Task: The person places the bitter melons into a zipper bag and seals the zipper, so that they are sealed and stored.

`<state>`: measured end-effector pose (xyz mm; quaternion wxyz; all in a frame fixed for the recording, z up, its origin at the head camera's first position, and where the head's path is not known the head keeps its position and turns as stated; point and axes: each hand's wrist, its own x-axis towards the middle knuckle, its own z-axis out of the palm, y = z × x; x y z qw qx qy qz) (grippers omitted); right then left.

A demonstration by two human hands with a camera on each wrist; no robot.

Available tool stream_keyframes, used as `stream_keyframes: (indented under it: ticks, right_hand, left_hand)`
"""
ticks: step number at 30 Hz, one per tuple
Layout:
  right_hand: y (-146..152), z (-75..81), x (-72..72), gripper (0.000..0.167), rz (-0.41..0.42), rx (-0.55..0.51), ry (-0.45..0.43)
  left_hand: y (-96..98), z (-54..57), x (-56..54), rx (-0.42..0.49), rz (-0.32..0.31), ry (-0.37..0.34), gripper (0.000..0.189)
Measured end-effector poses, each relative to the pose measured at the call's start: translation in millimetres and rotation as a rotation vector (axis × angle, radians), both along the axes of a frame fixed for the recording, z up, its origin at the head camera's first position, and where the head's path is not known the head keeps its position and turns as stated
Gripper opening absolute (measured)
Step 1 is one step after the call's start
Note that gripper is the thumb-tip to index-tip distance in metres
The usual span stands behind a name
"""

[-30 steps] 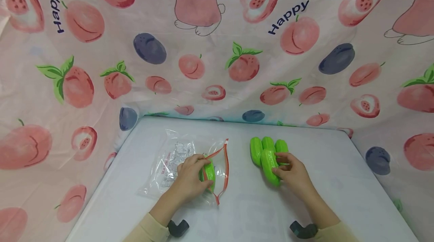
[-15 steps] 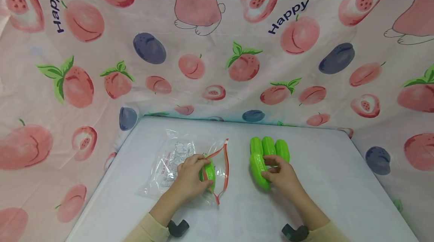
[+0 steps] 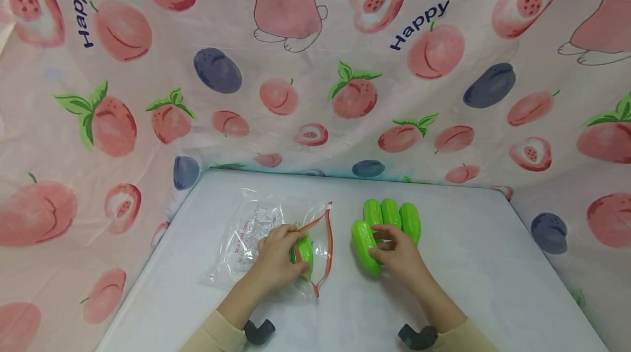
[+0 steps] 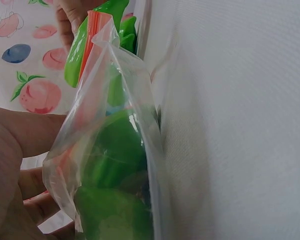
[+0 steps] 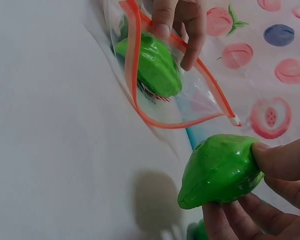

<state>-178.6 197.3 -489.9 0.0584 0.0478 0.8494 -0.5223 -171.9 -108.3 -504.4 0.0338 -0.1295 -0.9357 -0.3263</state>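
Observation:
My right hand [image 3: 400, 250] holds a glossy, ridged green toy cucumber [image 3: 365, 248] between thumb and fingers, raised over the table. In the right wrist view its pointed tip [image 5: 187, 199] faces down and left. A clear zip bag [image 3: 224, 256] with an orange zip strip [image 3: 329, 248] lies to the left, its mouth gaping to the right. At that mouth my left hand [image 3: 277, 253] grips the bag's upper edge with thumb and fingers. Inside shows another green toy cucumber [image 5: 157, 65]; more green [image 4: 112, 150] fills the bag in the left wrist view.
Three more green toy cucumbers [image 3: 390, 212] lie side by side behind my right hand. Dark curved wrist mounts [image 3: 259, 332] sit under both wrists. A fruit-printed cloth [image 3: 315, 89] hangs behind and at the sides of the white table [image 3: 493, 264].
My right hand has carried its green toy cucumber leftward, from over the other three toward the bag's mouth. My left hand and the bag stay where they were.

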Motion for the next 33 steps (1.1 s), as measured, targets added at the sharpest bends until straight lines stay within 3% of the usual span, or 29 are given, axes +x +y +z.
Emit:
stream_keyframes:
  ticks: [18,27,33]
  right_hand:
    - [-32,-6.8,-0.6,0.052,0.02,-0.012,-0.001]
    - [-46,-6.8,1.8,0.052,0.021,-0.03,-0.044]
    - [-53,-9.2,1.9,0.05,0.052,-0.043,-0.02]
  left_hand:
    - [-0.2,-1.0,-0.7,-0.001,-0.003,0.009,0.062]
    - [0.3,-1.1,-1.1,-0.014,0.001,-0.001,0.062]
    - [0.0,-1.0,-0.6,-0.013,-0.001,0.006,0.061]
